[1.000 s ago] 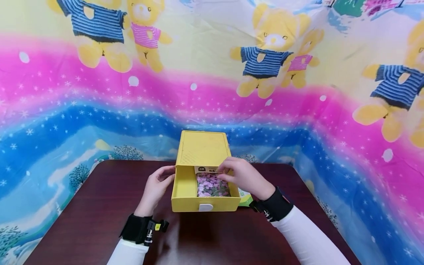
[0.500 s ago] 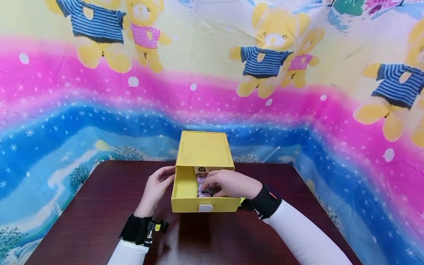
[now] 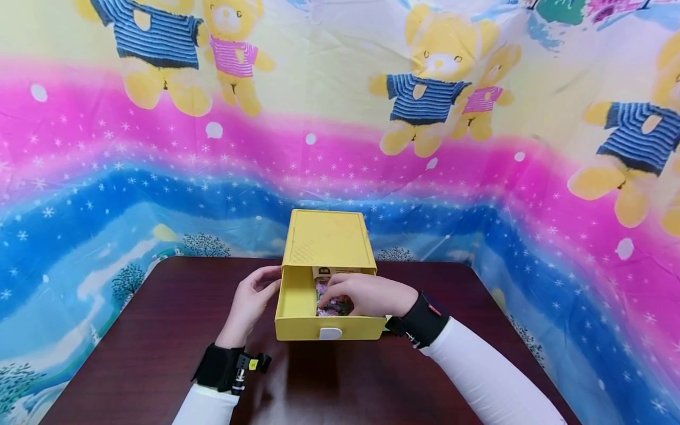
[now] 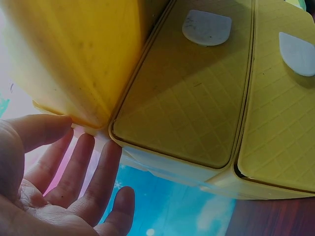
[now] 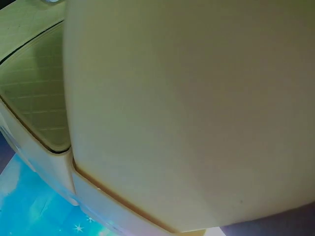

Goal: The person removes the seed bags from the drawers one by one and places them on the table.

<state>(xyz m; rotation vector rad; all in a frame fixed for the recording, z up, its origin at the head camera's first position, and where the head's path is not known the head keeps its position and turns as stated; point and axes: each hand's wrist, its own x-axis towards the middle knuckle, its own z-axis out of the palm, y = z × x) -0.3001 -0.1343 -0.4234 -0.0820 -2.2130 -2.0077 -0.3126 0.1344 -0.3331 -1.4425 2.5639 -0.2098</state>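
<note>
A yellow drawer cabinet (image 3: 328, 239) stands on the table, its top drawer (image 3: 297, 295) pulled out. In that drawer lies a flat seed packet (image 3: 321, 287) printed with pink flowers and a white header. My right hand (image 3: 366, 293) reaches over the drawer's right wall, fingers bent down onto the packet and covering much of it; I cannot tell whether they pinch it. My left hand (image 3: 254, 301) is at the cabinet's left side. In the left wrist view its thumb and loosely spread fingers (image 4: 83, 162) touch the edge beside the drawer.
Below the pulled-out drawer are closed drawers (image 4: 182, 93) with white handles (image 4: 206, 27). A sliver of a green packet (image 3: 387, 332) shows right of the drawer. The dark wooden table (image 3: 175, 319) meets a printed bear cloth (image 3: 319, 171) behind and at the sides.
My right hand has moved from the packet's upper right part forward and down into the drawer, then stays nearly still. The left hand and the cabinet have not moved.
</note>
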